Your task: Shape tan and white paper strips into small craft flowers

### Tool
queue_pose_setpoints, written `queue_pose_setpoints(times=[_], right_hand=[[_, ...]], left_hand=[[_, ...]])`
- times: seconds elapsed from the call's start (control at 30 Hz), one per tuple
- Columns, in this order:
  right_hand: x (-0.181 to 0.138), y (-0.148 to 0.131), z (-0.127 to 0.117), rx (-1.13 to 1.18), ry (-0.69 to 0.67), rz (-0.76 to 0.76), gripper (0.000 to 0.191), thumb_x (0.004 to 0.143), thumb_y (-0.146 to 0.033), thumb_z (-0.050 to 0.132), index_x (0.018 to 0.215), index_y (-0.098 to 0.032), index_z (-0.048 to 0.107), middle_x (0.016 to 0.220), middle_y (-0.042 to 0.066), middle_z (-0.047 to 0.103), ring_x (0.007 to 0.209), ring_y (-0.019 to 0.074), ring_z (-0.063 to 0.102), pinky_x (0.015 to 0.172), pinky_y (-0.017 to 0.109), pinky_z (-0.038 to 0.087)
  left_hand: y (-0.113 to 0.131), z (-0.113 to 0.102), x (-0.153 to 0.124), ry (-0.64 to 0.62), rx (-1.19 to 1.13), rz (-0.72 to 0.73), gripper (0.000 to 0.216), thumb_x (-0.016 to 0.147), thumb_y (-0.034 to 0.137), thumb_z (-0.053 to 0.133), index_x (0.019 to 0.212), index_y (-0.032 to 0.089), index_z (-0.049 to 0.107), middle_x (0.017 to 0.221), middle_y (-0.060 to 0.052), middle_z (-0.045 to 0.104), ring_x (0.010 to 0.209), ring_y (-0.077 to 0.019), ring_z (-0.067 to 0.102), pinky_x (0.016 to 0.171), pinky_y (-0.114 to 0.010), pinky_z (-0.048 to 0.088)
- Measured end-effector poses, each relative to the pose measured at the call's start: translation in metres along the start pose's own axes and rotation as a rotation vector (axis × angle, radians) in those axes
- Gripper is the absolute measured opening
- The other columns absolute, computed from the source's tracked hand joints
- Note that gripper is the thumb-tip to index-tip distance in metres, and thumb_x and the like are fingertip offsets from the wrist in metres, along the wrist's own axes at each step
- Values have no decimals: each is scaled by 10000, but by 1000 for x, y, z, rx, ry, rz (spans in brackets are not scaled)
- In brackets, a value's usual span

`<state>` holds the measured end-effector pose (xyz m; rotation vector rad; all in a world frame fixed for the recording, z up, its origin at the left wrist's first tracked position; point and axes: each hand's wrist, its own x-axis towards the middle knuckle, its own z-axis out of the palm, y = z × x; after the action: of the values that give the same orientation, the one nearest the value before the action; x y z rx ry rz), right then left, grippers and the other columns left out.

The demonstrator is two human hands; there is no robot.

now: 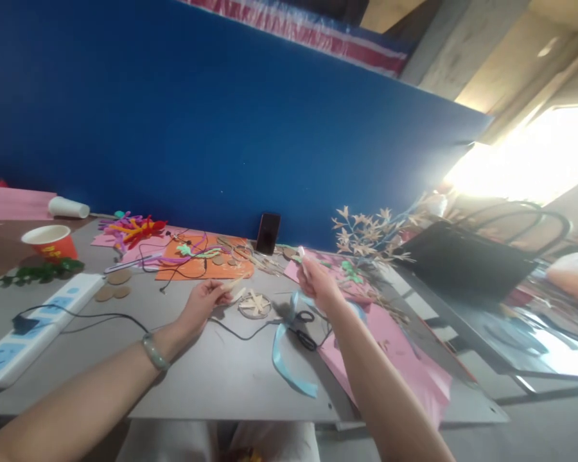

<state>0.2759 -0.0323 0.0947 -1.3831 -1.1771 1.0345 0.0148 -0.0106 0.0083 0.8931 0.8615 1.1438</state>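
Note:
My left hand [206,300] is closed in a pinch on a thin pale wooden stick [234,282], just left of a round disc [254,304] with pale sticks laid across it. My right hand [316,277] is raised a little above the grey table [212,378], fingers closed on a small white object [301,253] that I cannot make out. A light blue ribbon [283,359] and black scissors [304,328] lie below and between the hands. A green bracelet [154,353] sits on my left wrist.
A white power strip [33,333] lies at the left, with a red paper cup [48,241] behind it. Coloured pipe cleaners [132,228], an orange sheet [202,264], a phone [268,232] propped on the blue wall, a dried branch [366,240], pink paper [390,346] and a black bag [467,260] stand around.

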Motion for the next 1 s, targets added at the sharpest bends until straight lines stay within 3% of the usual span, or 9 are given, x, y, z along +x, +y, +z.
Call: queue_pose_setpoints(times=[0.1,0.2,0.33,0.5,0.53,0.6,0.67,0.8,1.0], right_hand=[[0,13,-30,-781,85,-157,275,845,-438,425,697,-207,437,558,-39,469,462,98,412,444,207,302],[-5,31,-51,-986,93,-159,159,787,-303,513,678,-187,507,619,5,549,600,147,495,565,249,345],[-16,44,-64,-1136,70,-133,67,745,-195,557,767,-162,611,762,71,640,724,204,556,660,287,364],[-35,34,-45,-1300,65,-252,278,782,-183,544,1048,-169,622,1102,124,617,1041,252,514,842,312,352],[-41,31,-39,-1358,19,-265,216,800,-207,532,984,-172,639,1042,112,633,1001,244,533,828,308,356],[-54,26,-26,-1446,-193,-145,121,779,-258,560,813,-187,653,857,73,651,816,217,575,702,284,366],[-65,25,-17,-1510,-318,-93,125,706,-273,627,791,-183,644,845,76,640,797,224,576,633,275,338],[-76,27,-15,-1540,-357,-33,217,655,-221,627,867,-179,608,895,82,621,798,226,568,571,266,280],[-74,30,-20,-1481,-383,17,189,660,-215,598,842,-174,571,857,63,612,748,196,555,564,262,254]], left_hand=[[-1,-2,3,32,-44,-9,377,590,342,779,795,141,536,644,-13,672,598,-108,638,619,-210,500],[-3,-3,3,44,-31,-24,332,606,291,771,792,141,540,668,-15,679,601,-106,643,612,-207,507],[-2,-2,0,27,-22,-54,275,623,219,746,801,138,552,669,-21,678,586,-104,637,582,-196,510],[1,0,-3,0,-20,-111,274,647,180,721,887,121,604,693,-27,672,584,-89,630,562,-166,503],[1,0,-3,-5,-16,-115,270,651,184,720,889,119,611,703,-31,672,586,-88,630,561,-163,502],[0,-1,-2,-14,-7,-111,240,660,194,714,864,113,617,700,-39,670,587,-87,628,567,-162,504],[-2,-2,0,-9,0,-109,194,666,191,703,816,108,612,678,-45,665,580,-89,626,573,-167,509],[-4,-3,2,5,-1,-122,162,657,166,684,779,118,589,679,-57,674,573,-99,631,557,-179,516],[-1,0,0,-15,55,-153,211,618,164,705,771,129,563,697,-79,689,523,-105,618,475,-185,497]])
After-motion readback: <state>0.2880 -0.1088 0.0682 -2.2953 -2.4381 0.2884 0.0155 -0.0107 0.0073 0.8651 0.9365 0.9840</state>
